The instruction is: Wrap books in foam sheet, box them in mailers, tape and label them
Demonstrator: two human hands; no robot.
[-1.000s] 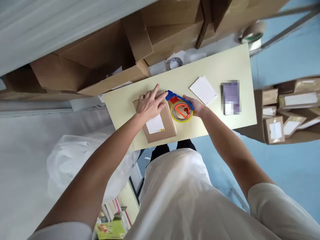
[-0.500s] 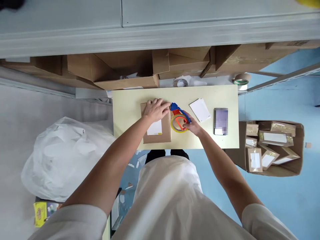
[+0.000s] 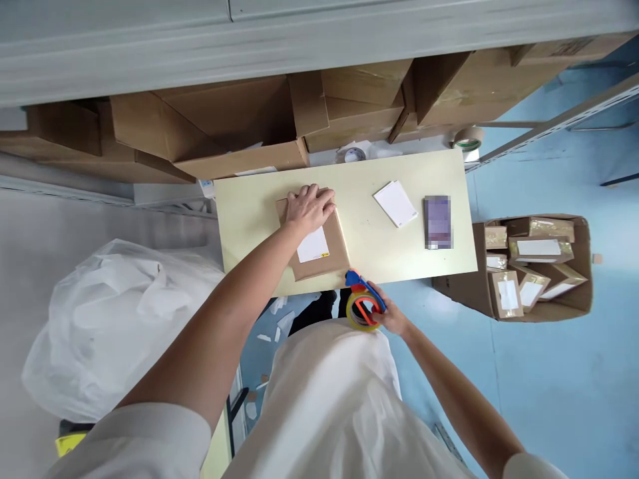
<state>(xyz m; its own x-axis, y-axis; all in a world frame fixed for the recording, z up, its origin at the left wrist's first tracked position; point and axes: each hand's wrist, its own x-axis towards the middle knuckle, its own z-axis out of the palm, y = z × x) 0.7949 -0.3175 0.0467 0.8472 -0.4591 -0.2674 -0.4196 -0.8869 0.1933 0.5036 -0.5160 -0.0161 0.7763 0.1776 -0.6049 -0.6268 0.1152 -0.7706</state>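
Observation:
A flat brown cardboard box lies slightly turned on the pale table. Its top carries a white label, partly covered by my left hand. That hand rests on the far part of the box, palm down with fingers spread. At the table's near edge, my right hand grips a blue and red tape dispenser holding a roll of yellowish tape. The dispenser's head is at the near right corner of the box; whether tape is stuck there I cannot tell.
White cards and a blurred purple, phone-like item lie on the table's right side. Open cartons line the shelf behind. A large carton of labelled parcels stands right, a white plastic bag left.
My right hand has drawn the tape dispenser toward me, from beside the box's far right corner to its near right corner. My left hand stays on the box, which appears slightly rotated with the view.

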